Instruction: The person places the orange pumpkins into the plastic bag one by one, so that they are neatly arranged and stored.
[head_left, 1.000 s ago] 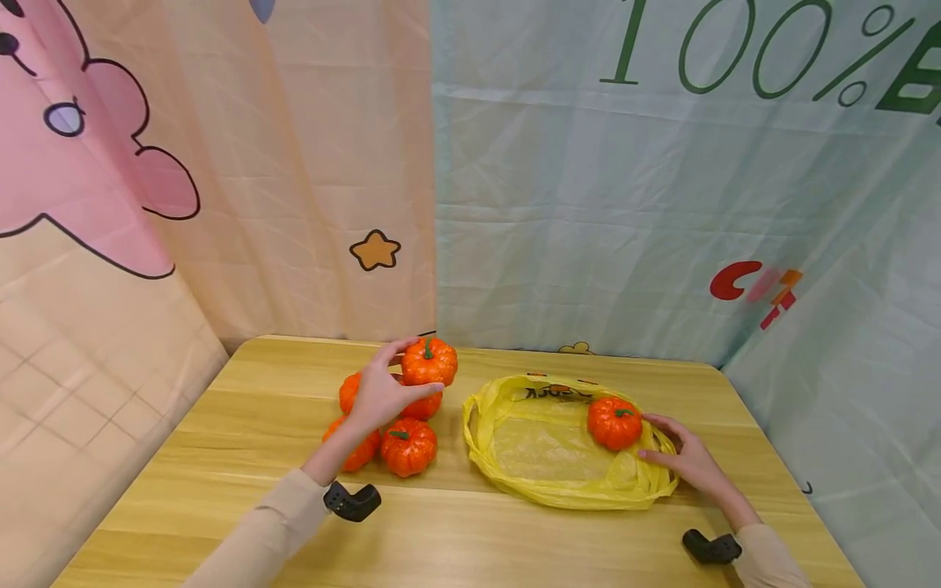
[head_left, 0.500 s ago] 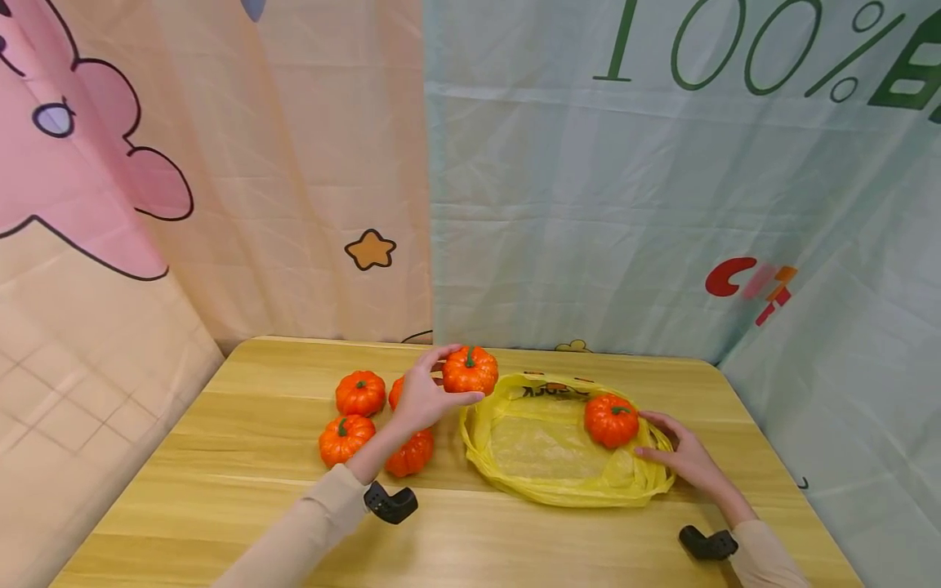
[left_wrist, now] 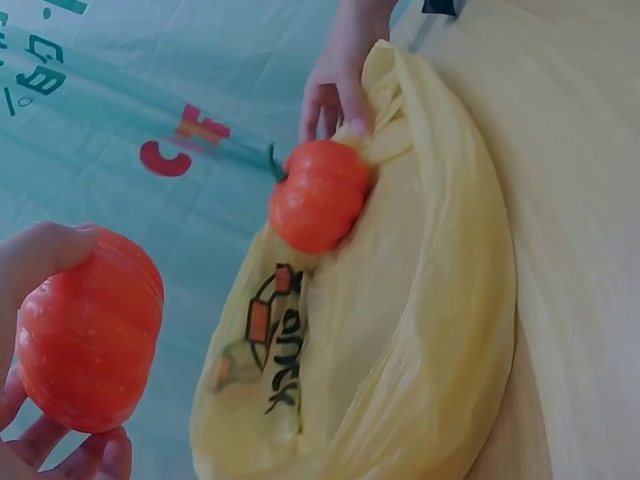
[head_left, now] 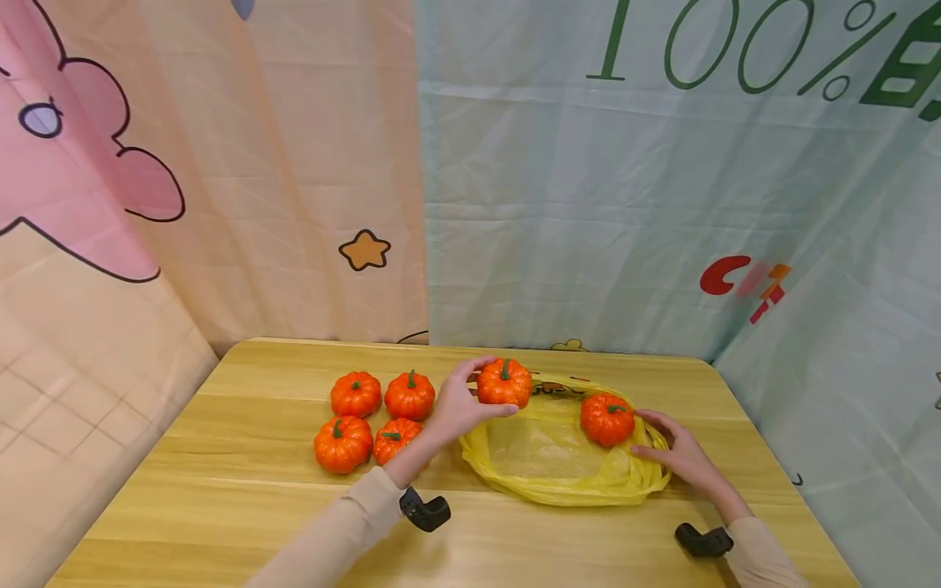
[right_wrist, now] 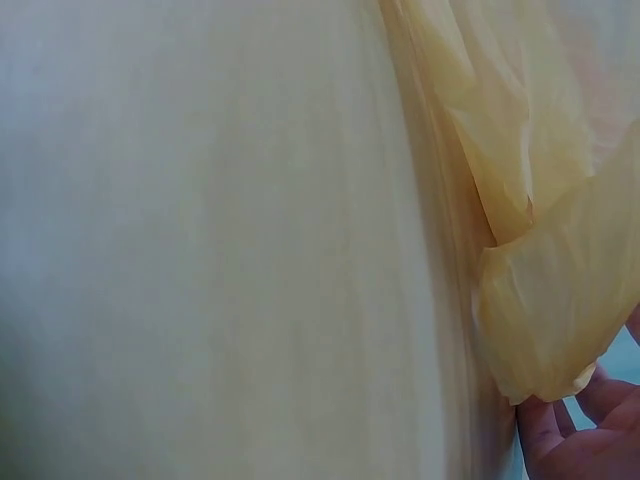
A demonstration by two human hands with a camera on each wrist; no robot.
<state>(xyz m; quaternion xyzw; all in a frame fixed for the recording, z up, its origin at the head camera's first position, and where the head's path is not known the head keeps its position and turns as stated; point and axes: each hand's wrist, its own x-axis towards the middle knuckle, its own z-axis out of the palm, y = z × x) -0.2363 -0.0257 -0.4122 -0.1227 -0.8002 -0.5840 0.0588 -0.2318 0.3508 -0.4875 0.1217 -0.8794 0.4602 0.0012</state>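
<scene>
My left hand [head_left: 459, 408] grips a small orange toy pumpkin [head_left: 504, 383] with a green stem, thumb on the near side. It is raised over the left rim of a yellow plastic bag [head_left: 566, 492] whose mouth is spread wide. Inside that bag, toward its right side, lies a second pumpkin [head_left: 607, 420], also seen in the left wrist view. Fingers and thumb of my right hand [head_left: 684, 453] hold the bag's right edge, close beside that pumpkin. The right wrist view catches the bag's crumpled edge [right_wrist: 550, 300] at the fingertips.
Several more orange pumpkins [head_left: 343, 445] stand grouped on the wooden table [head_left: 220, 457], left of the bag. My left forearm partly covers the nearest right one [head_left: 393, 437]. Printed curtains [head_left: 559, 204] hang behind the table's back edge.
My left hand has carried its pumpkin rightward from above the group to the bag's left rim, uncovering the pumpkins behind it. The right hand stays at the bag's edge.
</scene>
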